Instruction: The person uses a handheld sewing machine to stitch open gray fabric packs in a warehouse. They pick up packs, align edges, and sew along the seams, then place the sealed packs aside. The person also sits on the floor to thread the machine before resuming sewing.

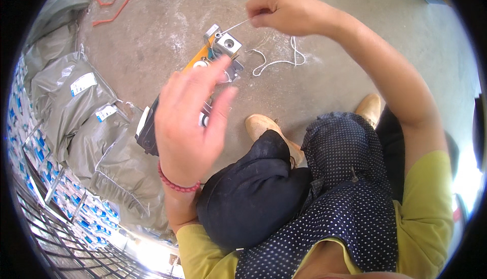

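Observation:
A portable bag-sewing machine (pixel 198 57), orange with a silver metal head and a black part, lies on the floor ahead of me. White thread (pixel 235 27) runs taut from an eyelet by the silver head up to my right hand (pixel 286 11), which pinches it between thumb and fingers. More of the white thread lies curled on the floor beneath that hand. My left hand (pixel 188 119) is held over the machine, somewhat blurred, its fingers and thumb apart with nothing seen in them. It hides the machine's middle.
Grey-brown wrapped bundles (pixel 96 121) with white labels line the left side. Orange-red cord (pixel 119 11) lies on the concrete floor (pixel 167 25) at the far left. A dark wire grid (pixel 56 233) stands at the lower left. My tan shoes (pixel 264 127) are close behind the machine.

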`<state>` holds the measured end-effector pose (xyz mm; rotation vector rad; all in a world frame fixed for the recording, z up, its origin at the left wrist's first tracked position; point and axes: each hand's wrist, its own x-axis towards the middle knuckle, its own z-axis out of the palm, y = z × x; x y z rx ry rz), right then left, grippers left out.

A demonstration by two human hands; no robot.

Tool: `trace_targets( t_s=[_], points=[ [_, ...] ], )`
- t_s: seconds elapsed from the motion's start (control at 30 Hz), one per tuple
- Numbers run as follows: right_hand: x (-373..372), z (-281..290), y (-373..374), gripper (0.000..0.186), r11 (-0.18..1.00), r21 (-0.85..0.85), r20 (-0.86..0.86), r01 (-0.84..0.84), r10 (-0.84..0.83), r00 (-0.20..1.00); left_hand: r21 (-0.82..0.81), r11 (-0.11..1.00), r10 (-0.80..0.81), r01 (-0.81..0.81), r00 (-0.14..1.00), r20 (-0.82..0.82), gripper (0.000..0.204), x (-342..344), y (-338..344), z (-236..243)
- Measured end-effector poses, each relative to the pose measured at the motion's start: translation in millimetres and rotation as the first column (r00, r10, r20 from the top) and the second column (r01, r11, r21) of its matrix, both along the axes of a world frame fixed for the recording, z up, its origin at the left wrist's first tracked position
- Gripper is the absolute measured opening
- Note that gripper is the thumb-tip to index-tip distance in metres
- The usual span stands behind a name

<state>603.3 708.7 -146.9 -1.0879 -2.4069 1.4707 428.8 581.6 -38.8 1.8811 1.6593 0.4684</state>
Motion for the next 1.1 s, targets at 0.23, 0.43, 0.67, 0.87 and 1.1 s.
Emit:
trace_targets(
  t_s=[0.23, 0.43, 0.67, 0.87, 1.1],
  points=[
    [55.4, -68.7, 30.3, 0.010, 0.985, -0.131, 0.407, 0.114, -0.052, 0.912, 0.198, 0.972, 0.144, -0.127, 0.987, -0.071, 0.030, -34.2, 9.7, -7.0],
    [92.7, -101.6, 43.7, 0.011, 0.933, -0.182, 0.494, 0.311, -0.187, 0.849, 0.097, 0.994, 0.071, -0.059, 0.990, -0.120, 0.035, -54.0, -2.9, -16.7],
    [114.0, -107.7, 46.4, 0.016, 0.886, -0.001, 0.418, 0.463, -0.420, 0.805, -0.110, 0.994, -0.019, -0.005, 0.975, -0.222, 0.047, -67.9, -14.2, -24.4],
    [112.7, -117.3, 57.1, 0.022, 0.955, 0.288, 0.092, 0.074, -0.104, 0.990, -0.118, 0.990, -0.120, 0.075, 0.888, -0.444, 0.074, -60.3, -12.4, -27.5],
    [71.0, -74.2, 47.0, 0.021, 0.675, -0.667, -0.070, 0.316, -0.479, 0.875, 0.028, 0.999, 0.029, -0.016, 0.836, -0.548, 0.067, -47.5, -20.1, -35.7]
  ],
)
